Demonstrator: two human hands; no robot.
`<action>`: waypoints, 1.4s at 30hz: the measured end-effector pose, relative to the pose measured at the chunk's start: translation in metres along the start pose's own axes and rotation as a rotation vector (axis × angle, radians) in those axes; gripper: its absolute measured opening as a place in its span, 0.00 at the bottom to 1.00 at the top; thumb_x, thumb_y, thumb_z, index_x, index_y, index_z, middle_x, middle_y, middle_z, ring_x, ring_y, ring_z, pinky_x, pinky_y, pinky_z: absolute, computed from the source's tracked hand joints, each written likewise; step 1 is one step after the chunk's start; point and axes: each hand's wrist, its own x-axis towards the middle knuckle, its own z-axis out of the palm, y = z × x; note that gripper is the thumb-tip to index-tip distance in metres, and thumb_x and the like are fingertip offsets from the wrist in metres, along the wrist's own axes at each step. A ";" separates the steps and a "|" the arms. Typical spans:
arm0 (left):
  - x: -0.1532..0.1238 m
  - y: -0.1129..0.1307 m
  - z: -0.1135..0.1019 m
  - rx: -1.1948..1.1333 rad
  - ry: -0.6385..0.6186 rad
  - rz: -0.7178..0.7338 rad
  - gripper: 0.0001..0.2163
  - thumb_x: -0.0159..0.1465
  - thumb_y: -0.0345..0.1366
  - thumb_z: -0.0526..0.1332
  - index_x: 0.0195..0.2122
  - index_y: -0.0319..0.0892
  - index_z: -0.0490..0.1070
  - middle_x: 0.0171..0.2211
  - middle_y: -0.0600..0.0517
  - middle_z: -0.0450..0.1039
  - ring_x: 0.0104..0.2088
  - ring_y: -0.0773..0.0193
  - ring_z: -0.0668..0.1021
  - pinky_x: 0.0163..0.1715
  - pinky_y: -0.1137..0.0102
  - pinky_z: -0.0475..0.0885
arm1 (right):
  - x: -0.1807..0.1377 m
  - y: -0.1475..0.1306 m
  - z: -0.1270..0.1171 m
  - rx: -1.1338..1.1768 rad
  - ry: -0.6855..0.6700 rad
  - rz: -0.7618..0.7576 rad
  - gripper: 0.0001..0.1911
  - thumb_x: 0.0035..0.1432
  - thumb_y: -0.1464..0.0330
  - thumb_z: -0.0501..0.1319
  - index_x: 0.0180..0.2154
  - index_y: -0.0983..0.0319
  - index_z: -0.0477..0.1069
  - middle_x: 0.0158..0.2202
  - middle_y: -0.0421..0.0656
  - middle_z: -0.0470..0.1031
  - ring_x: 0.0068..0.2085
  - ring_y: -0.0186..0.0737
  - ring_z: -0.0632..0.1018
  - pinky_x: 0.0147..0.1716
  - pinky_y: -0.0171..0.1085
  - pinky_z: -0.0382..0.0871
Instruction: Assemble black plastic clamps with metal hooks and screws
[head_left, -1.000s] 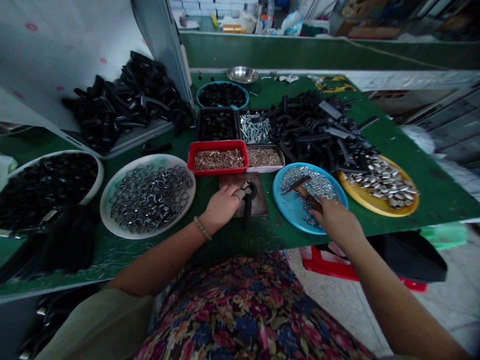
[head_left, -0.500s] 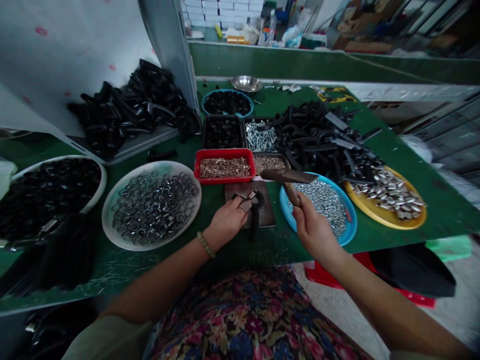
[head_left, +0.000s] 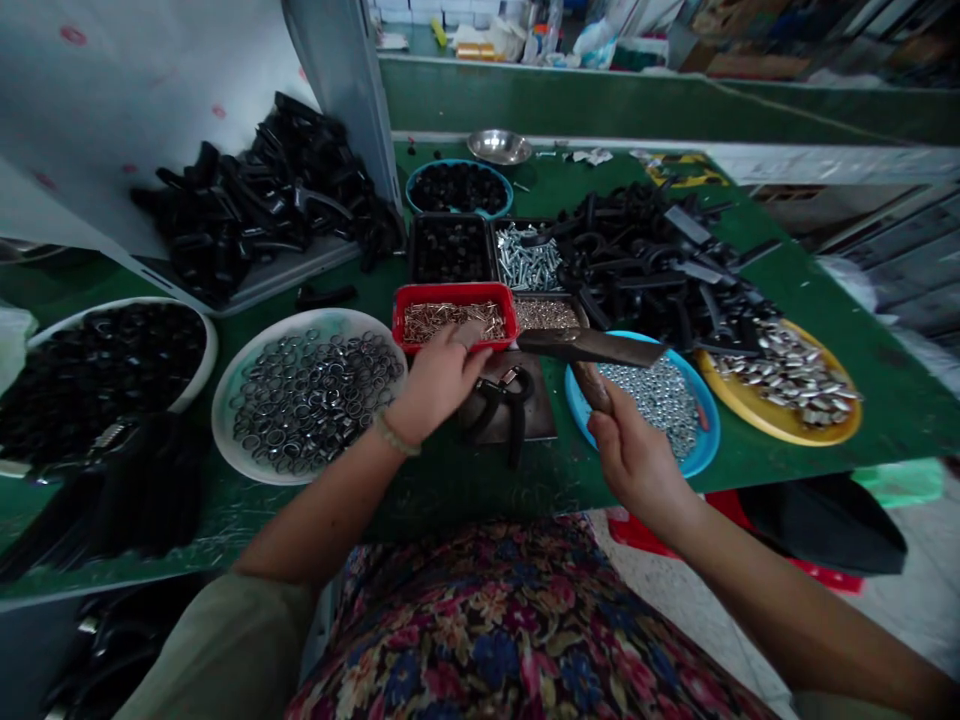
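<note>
Both hands work close together: the left hand (head_left: 437, 382) reaches, fingers loosely open, into the red tray (head_left: 454, 318) of pins. The right hand (head_left: 634, 455) grips a hammer (head_left: 592, 352) raised (head level) over the black part (head_left: 501, 400), ready to strike.

Green is covering the table (head_left: 787, 285). Just beyond the left hand (head_left: 435, 380), a red tray (head_left: 454, 296) is holding coppery pins. Left of the tray, a white plate (head_left: 225, 400) is showing silvery rings; right of it, a blue plate (head_left: 701, 455) is carrying shiny nuts, and farther right a yellow plate (head_left: 780, 425) is glinting with silver pieces. Black parts (head_left: 637, 260) are piling behind the tray. Nearest the camera, a floral dress (head_left: 510, 630) is showing pink, blue and yellow blooms
</note>
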 end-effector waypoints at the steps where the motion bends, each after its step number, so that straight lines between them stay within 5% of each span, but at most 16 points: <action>1: 0.022 -0.001 -0.001 0.037 0.048 -0.024 0.16 0.70 0.41 0.51 0.50 0.37 0.71 0.47 0.43 0.72 0.47 0.57 0.74 0.50 0.63 0.68 | -0.002 -0.001 0.003 -0.010 -0.038 -0.004 0.26 0.68 0.61 0.45 0.62 0.63 0.59 0.47 0.52 0.78 0.40 0.51 0.82 0.35 0.44 0.75; 4: 0.088 0.012 0.018 0.159 -0.129 0.134 0.12 0.68 0.37 0.54 0.40 0.38 0.77 0.41 0.43 0.75 0.46 0.54 0.73 0.48 0.59 0.66 | -0.004 -0.001 0.011 -0.011 -0.168 -0.019 0.25 0.67 0.60 0.45 0.60 0.63 0.62 0.44 0.52 0.80 0.38 0.51 0.82 0.34 0.44 0.75; 8: 0.140 0.040 0.065 0.260 -0.388 0.203 0.12 0.66 0.28 0.54 0.39 0.39 0.78 0.43 0.41 0.77 0.48 0.52 0.74 0.49 0.57 0.63 | -0.008 0.006 0.008 0.059 0.055 0.036 0.26 0.67 0.60 0.45 0.60 0.63 0.62 0.49 0.53 0.78 0.44 0.51 0.81 0.39 0.45 0.75; 12: 0.145 0.045 0.086 0.273 -0.396 0.183 0.14 0.65 0.26 0.52 0.40 0.36 0.78 0.42 0.37 0.77 0.46 0.51 0.76 0.47 0.57 0.66 | -0.017 0.021 -0.001 0.093 0.190 0.112 0.25 0.67 0.59 0.47 0.59 0.63 0.64 0.45 0.53 0.79 0.41 0.50 0.81 0.37 0.43 0.76; 22: 0.153 0.039 0.078 0.150 -0.304 0.165 0.13 0.65 0.27 0.51 0.42 0.36 0.76 0.40 0.42 0.77 0.44 0.57 0.78 0.47 0.64 0.70 | -0.021 0.046 0.001 0.104 0.202 0.223 0.26 0.65 0.55 0.47 0.55 0.63 0.67 0.36 0.52 0.81 0.32 0.49 0.81 0.31 0.43 0.74; 27: 0.120 0.025 0.055 -0.395 -0.163 0.031 0.09 0.64 0.26 0.54 0.39 0.36 0.72 0.35 0.48 0.77 0.38 0.65 0.79 0.46 0.68 0.73 | -0.025 0.049 0.007 0.148 0.198 0.228 0.26 0.65 0.55 0.46 0.55 0.63 0.67 0.36 0.51 0.80 0.32 0.49 0.81 0.32 0.42 0.74; 34: 0.019 0.010 0.037 -0.880 -0.265 -0.298 0.04 0.64 0.28 0.56 0.38 0.37 0.70 0.36 0.49 0.77 0.35 0.67 0.81 0.41 0.68 0.77 | -0.024 0.046 0.017 0.222 0.167 0.215 0.25 0.66 0.57 0.47 0.56 0.63 0.67 0.39 0.51 0.80 0.36 0.49 0.81 0.36 0.44 0.74; 37: -0.005 0.014 0.040 -0.823 -0.264 -0.278 0.03 0.64 0.29 0.57 0.37 0.38 0.70 0.35 0.51 0.77 0.35 0.66 0.81 0.41 0.68 0.77 | -0.023 0.044 0.022 0.211 0.157 0.194 0.23 0.66 0.59 0.48 0.56 0.62 0.67 0.41 0.51 0.80 0.38 0.50 0.81 0.37 0.45 0.73; 42: -0.018 0.021 0.041 -0.343 -0.161 0.009 0.06 0.66 0.34 0.58 0.39 0.41 0.74 0.42 0.49 0.74 0.45 0.62 0.77 0.52 0.65 0.71 | -0.025 0.042 0.025 0.232 0.140 0.168 0.23 0.65 0.59 0.48 0.55 0.63 0.67 0.44 0.52 0.79 0.43 0.51 0.80 0.42 0.46 0.73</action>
